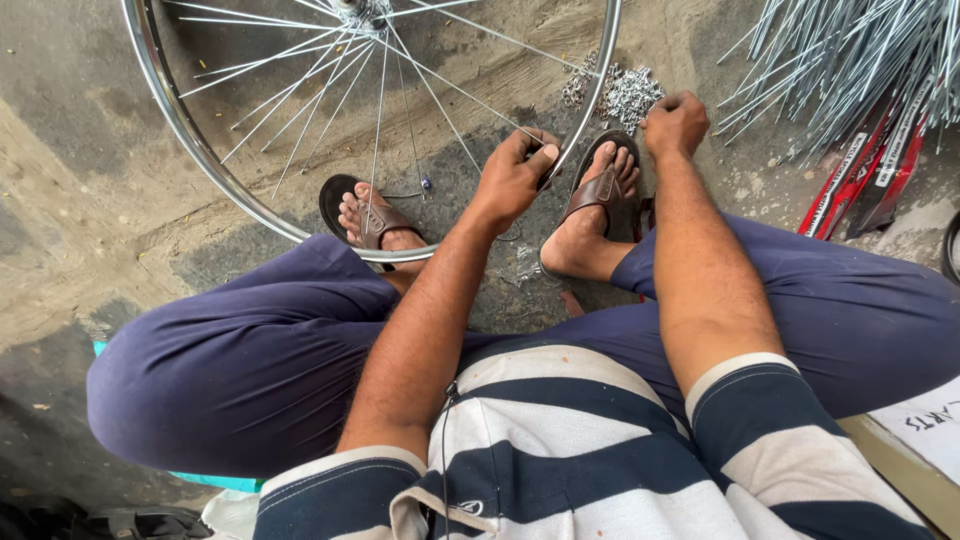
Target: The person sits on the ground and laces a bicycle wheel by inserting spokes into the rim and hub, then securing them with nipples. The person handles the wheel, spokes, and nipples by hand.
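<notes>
A shiny bicycle wheel rim (170, 110) with thin steel spokes (330, 90) stands on the concrete ground between my feet. My left hand (512, 180) grips the rim at its lower right, near my right foot. My right hand (675, 122) is closed with its fingertips down at the edge of a pile of small metal nipples (625, 95) on the ground. Whether it holds one is hidden. My feet wear brown sandals (365, 215).
A bundle of loose steel spokes (850, 50) lies at the upper right, with red and black packets (860, 180) below it. A sheet of white paper (925, 425) sits at the right edge. A few small metal bits (522, 265) lie by my right heel.
</notes>
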